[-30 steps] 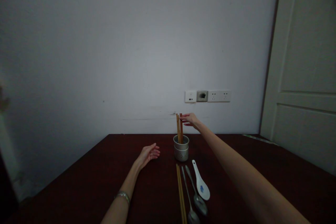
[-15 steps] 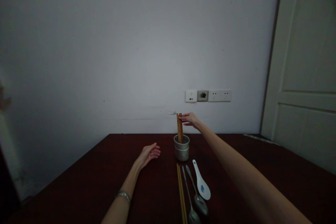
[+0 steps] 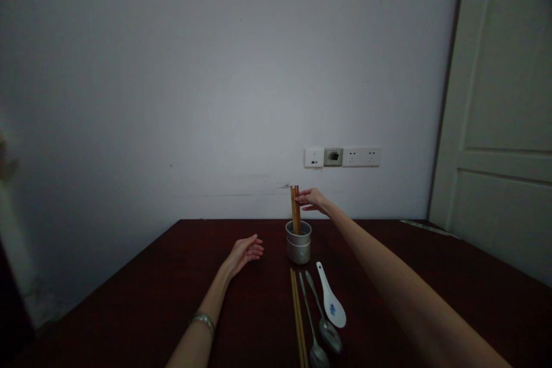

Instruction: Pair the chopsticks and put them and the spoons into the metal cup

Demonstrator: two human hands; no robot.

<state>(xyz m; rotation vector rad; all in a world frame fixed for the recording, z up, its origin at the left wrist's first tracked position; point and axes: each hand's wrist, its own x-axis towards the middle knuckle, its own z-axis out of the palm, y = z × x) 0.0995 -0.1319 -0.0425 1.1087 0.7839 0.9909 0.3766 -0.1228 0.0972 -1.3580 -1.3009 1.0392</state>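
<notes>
Several wooden chopsticks (image 3: pixel 295 210) stand upright in a grey metal cup (image 3: pixel 299 250). My right hand (image 3: pixel 313 199) is at their upper part, its fingertips closed on the chopsticks from the right. My left hand (image 3: pixel 245 254) rests on the table to the left of the cup, fingers loosely bent and apart, with nothing in it. In front of the cup lie a pair of chopsticks (image 3: pixel 298 316), two metal spoons (image 3: pixel 330 334) (image 3: pixel 318 355) and a white soup spoon (image 3: pixel 333 305) with a blue mark, side by side.
The dark red table (image 3: pixel 172 299) reaches back to a pale wall (image 3: pixel 215 98). Wall sockets (image 3: pixel 361 157) sit above its far edge. A panelled door (image 3: pixel 504 126) stands at the right.
My right hand's fingertips have slid slightly down along the chopsticks in the cup. The left hand and the laid-out utensils stay in place.
</notes>
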